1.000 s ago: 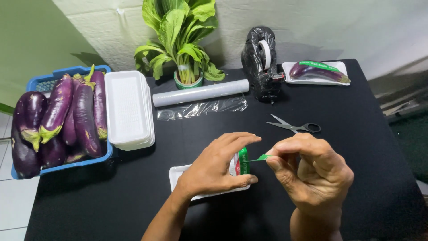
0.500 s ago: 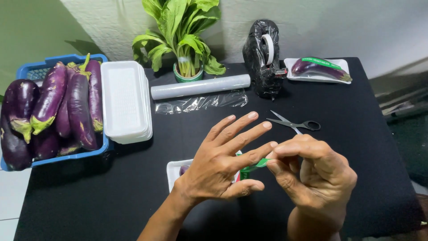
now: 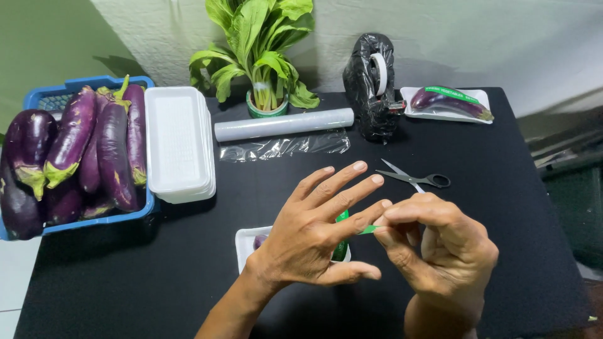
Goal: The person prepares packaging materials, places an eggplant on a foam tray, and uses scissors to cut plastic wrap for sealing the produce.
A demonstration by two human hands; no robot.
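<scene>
Green label strip [image 3: 367, 230] is pinched at one end between the thumb and forefinger of the right hand [image 3: 440, 248], low over the black table [image 3: 502, 251]. Left hand [image 3: 320, 229] is spread, fingers extended, gripping nothing, its fingers against the strip, above a white foam tray [image 3: 246, 242] holding an eggplant, mostly hidden. Scissors [image 3: 418, 179] lie just behind the hands. Farther back: cling-film roll [image 3: 282, 124], tape dispenser [image 3: 374, 85], stacked trays [image 3: 178, 144], blue basket [image 3: 94, 85] of eggplants.
</scene>
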